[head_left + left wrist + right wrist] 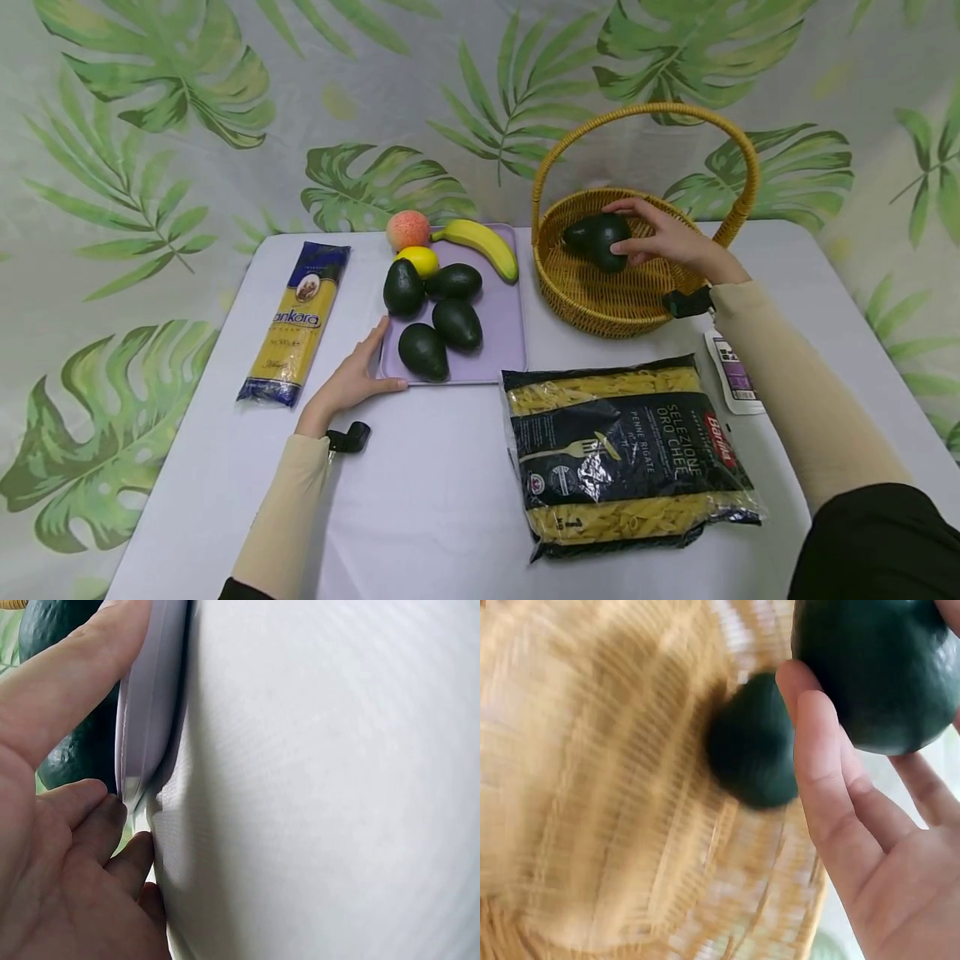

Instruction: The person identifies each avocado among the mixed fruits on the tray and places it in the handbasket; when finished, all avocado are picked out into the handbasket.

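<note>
The right hand grips a smooth, dark green, rounded avocado with thumb and fingers, holding it over a round basket of woven golden-brown strands with a tall arched handle; a second avocado lies inside against the weave. The left hand is spread with its fingers extended, resting at the near left corner of a flat lilac tray. Four more glossy, pear-shaped avocados lie on this tray with a yellow lemon and a curved banana; a rosy, rounded peach sits at its far left corner. On the white cloth-covered surface, a crinkled, shiny Barilla penne bag lies nearest the person, a slim Ankara pasta packet left of the tray, and a white, purple-labelled packet partly behind the right sleeve.
</note>
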The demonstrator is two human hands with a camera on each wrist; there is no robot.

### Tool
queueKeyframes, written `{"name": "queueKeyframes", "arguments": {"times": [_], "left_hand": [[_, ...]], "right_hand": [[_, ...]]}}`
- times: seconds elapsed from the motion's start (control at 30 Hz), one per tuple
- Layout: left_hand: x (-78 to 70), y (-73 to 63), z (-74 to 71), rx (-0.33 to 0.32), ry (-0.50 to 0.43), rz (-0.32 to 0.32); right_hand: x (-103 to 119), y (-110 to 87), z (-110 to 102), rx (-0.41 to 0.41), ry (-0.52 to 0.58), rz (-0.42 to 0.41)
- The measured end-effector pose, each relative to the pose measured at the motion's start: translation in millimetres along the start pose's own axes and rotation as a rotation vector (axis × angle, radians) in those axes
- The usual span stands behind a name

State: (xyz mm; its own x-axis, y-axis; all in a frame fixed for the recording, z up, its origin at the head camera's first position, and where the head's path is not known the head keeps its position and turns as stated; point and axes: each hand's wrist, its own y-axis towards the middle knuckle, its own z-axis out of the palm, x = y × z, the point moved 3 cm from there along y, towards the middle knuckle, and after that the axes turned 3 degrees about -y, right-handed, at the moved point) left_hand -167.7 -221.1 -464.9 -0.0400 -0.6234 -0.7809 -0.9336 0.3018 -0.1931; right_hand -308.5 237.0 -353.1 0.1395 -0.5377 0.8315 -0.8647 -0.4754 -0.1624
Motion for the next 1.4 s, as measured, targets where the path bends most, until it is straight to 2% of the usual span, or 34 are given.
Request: {"name": "queueKeyframes", "arguments": {"times": [0.23, 0.6, 0.83, 1.03, 1.17, 1.4], "left_hand": [[0.6, 0.1, 0.4, -0.001, -0.007, -0.012], [1.4, -0.2, 0.9, -0.004, -0.005, 0.003], [0.7, 0.1, 0.2, -0.004, -0.002, -0.003], [0.6, 0.5, 0.8, -0.003, -0.005, -0.011], [1.3, 1.2, 1.1, -0.003, -0.001, -0.005], [2.1, 1.2, 0.6, -0.004, 0.009, -0.007]], "right_hand": [[-20, 2.2, -18, -0.056, -0.001, 0.091], [-31, 11.1, -24, -0.11, -0.014, 0.19], [-41, 18.0, -24, -0.076, -0.099, 0.2], [-44, 18.7, -20, -0.107, -0.25, 0.163], [-46, 18.1, -19, -0.126, -0.281, 0.153], [-45, 19.9, -22, -0.095, -0.382, 0.169]]}}
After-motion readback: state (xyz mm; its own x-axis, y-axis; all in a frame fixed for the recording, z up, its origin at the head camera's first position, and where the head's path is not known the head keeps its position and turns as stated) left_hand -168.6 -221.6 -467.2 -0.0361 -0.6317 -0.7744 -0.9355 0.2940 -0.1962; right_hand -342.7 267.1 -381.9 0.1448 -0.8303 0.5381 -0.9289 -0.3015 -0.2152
